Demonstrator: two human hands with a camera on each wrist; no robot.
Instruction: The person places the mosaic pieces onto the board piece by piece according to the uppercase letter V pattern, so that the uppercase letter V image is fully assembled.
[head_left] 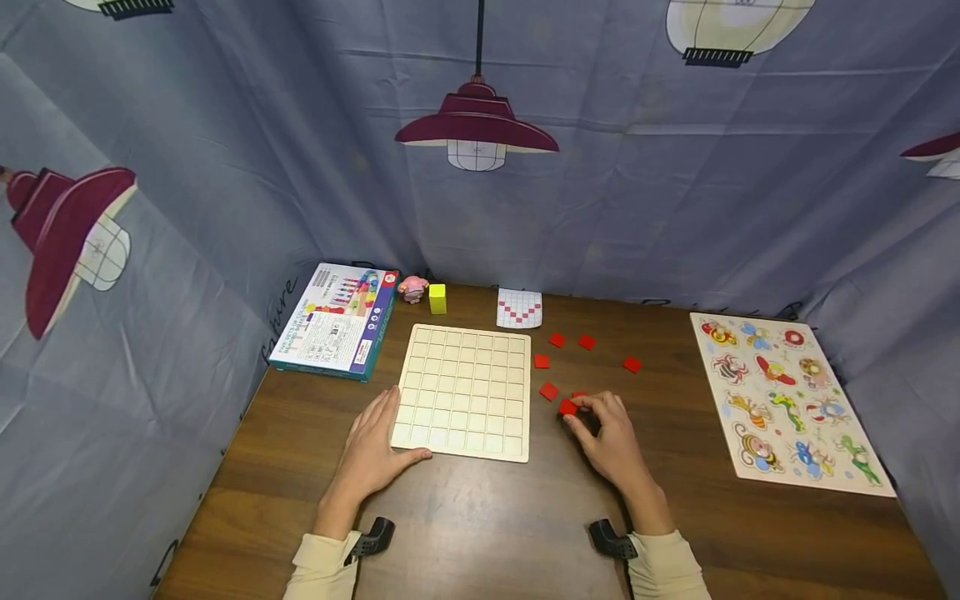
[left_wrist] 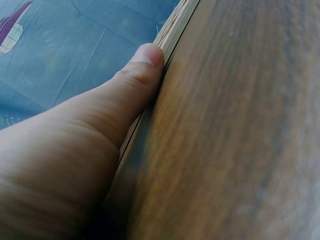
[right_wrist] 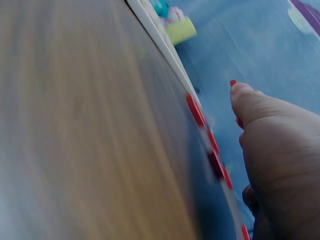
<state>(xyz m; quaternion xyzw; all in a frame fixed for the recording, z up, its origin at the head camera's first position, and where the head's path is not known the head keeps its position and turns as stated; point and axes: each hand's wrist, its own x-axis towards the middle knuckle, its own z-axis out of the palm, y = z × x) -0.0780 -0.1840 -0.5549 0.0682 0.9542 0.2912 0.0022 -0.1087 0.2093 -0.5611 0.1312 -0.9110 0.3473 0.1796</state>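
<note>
Right hand: my right hand sits on the table just right of the board, fingers curled, thumb and fingertips pinching a red square tile. In the right wrist view I see the thumb with a sliver of red at its tip.
Left hand: my left hand lies flat with straight fingers on the table at the grid board's near-left corner, thumb pressed along its near edge; the left wrist view shows the thumb against the board's edge.
Held tile: it is at the table surface, just right of the board's lower right side; whether it is lifted I cannot tell.
Grid board: pale wood, a grid of square cells, flat in the middle of the table, all cells bare.
Loose tiles: more red squares are scattered right of the board, one just beside the pinched tile.
Pattern card: a small card with a red-and-white checker pattern lies beyond the board's far right corner.
Far left: a toy box, a pink figure and a yellow block.
Far right: an animal peg puzzle lies well apart from my hands.
</note>
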